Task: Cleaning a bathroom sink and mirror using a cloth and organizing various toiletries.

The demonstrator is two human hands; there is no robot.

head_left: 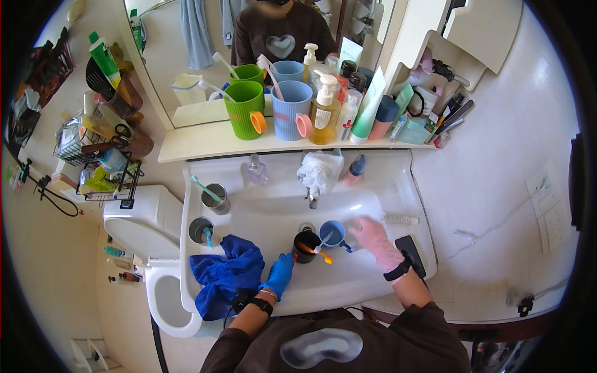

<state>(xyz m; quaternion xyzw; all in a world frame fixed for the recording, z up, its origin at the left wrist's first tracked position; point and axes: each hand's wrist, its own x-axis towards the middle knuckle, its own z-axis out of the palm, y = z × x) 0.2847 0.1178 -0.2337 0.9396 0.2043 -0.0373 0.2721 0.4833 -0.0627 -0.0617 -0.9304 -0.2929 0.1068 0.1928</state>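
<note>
1. From here I see the left hand (280, 273), blue-gloved, curled against the black cup (301, 254); I can't tell whether it grips.
2. The right hand (378, 244), pink-gloved and blurred, looks partly open and empty, just right of the blue cup (336, 232).
3. Both cups sit between the hands in the sink (267, 208).
4. The orange toothbrush (322, 255) slants rightward, toward the wearer.

Left hand (280, 274) gloved blue, right hand (380, 244) gloved pink; black cup (301, 241), blue cup (337, 231), white sink (348, 286).
</note>
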